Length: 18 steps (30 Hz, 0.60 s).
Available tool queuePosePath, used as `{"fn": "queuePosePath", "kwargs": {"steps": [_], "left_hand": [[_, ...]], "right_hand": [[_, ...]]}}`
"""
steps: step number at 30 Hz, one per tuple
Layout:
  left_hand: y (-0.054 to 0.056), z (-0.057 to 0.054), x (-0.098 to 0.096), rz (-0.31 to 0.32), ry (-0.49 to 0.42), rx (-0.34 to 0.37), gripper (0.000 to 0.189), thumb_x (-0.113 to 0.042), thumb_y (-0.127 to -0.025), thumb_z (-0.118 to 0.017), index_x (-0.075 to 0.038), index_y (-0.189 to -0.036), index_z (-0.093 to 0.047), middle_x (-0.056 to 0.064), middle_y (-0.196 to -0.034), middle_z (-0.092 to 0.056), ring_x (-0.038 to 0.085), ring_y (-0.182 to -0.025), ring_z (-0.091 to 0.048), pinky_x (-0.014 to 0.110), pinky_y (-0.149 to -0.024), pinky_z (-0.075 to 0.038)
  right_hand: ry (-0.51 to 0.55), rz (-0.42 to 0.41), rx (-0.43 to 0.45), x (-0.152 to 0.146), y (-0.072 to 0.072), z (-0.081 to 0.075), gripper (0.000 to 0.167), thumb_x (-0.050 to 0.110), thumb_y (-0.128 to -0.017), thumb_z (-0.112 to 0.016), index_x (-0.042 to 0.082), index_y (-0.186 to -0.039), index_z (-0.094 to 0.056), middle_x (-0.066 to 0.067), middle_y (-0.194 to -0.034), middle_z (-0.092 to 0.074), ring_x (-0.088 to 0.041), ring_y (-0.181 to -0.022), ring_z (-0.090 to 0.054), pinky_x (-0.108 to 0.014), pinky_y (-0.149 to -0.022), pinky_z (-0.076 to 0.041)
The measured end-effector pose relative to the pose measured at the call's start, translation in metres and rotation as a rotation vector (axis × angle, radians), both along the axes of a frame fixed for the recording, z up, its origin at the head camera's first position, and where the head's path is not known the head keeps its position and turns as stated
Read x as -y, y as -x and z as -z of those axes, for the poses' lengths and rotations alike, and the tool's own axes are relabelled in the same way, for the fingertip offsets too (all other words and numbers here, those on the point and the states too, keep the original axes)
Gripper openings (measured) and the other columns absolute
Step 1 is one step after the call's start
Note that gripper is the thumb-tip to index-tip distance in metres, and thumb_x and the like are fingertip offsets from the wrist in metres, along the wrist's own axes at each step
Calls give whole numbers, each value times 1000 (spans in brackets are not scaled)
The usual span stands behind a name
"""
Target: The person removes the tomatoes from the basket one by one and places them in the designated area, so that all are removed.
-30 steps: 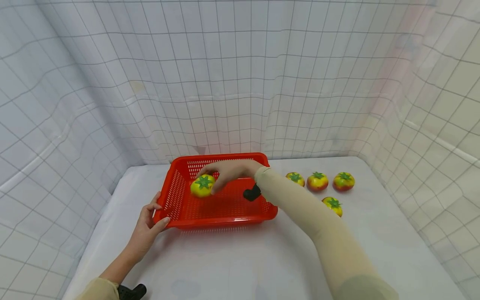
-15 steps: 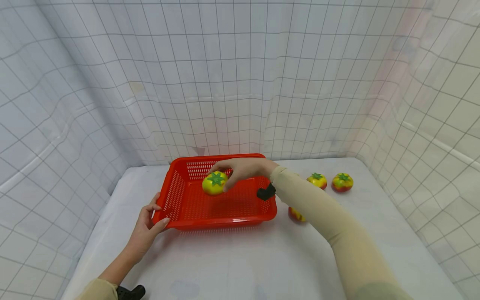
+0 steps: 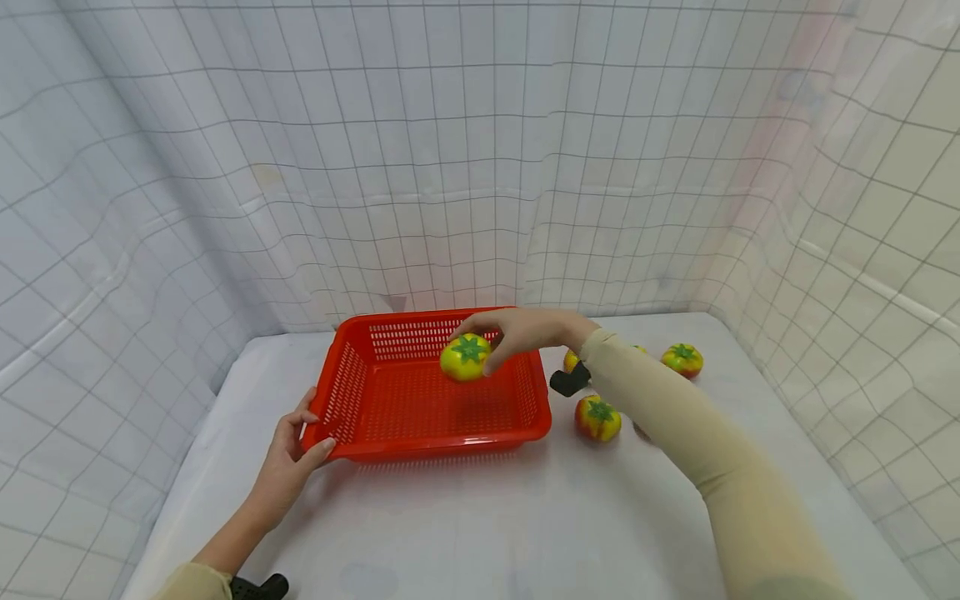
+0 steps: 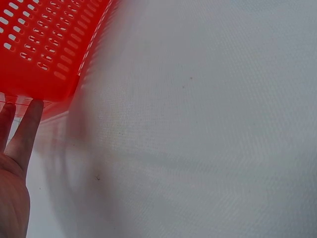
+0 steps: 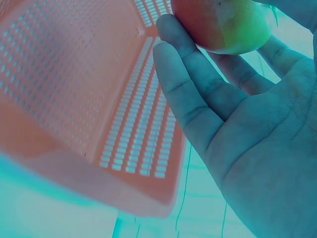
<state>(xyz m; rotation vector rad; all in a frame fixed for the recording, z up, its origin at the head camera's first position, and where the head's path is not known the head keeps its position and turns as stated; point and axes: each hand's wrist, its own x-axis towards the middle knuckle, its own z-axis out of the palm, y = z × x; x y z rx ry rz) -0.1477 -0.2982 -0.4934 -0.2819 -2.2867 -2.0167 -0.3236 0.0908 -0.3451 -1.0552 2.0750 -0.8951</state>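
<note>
A red slotted plastic basket [image 3: 431, 448] stands on the white table. My left hand [image 3: 279, 467] holds its front left corner, the thumb over the front rim and the fingers along the left side. In the left wrist view two fingertips [image 4: 33, 106] touch the basket's edge. My right hand [image 3: 528, 327] grips a yellow-red tomato [image 3: 465, 360] with a green star-shaped top, above the right half of the basket. The right wrist view, tinted blue-green, has this tomato [image 5: 225, 29] at the top, among the fingers, beside the basket wall.
Right of the basket lie more such tomatoes: one near the front [image 3: 597, 418], one farther right [image 3: 682, 360], and others partly hidden behind the right forearm [image 3: 660, 400]. White grid-patterned cloth [image 3: 450, 167] hangs around the back and sides.
My right hand has moved to the right with the tomato, from the left half of the basket to its right half. My left hand keeps its hold on the corner.
</note>
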Motion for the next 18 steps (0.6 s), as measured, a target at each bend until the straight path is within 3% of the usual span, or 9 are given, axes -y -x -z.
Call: {"fn": "queuePosePath", "kwargs": {"steps": [5,12,18], "left_hand": [[0,0,0,0,-2,1,38,0,-103,-56,-4,-130,-30,2,-173,-4,32,-152,-17,23,-88,-55],[1,-2,-1,0,-7,3,37,0,-103,-56,-5,-130,-31,3,-173,-4,32,-153,-16,23,-88,-56],[0,-2,-1,-2,-4,15,38,-2,-103,-57,-5,-130,-31,3,-173,-3,35,-152,-15,23,-88,-55]], "right_hand": [[-7,30,15,-23,1,-2,62,22,-87,-79,36,-142,-53,6,-140,-52,-24,-130,-47,-41,-99,-52],[-37,88,-30,-55,-3,-6,64,29,-85,-81,41,-141,-54,10,-142,-52,-21,-129,-48,-44,-99,-51],[-25,135,15,-81,-10,-7,63,26,-86,-81,41,-141,-54,10,-145,-50,-24,-129,-50,-44,-99,-52]]}}
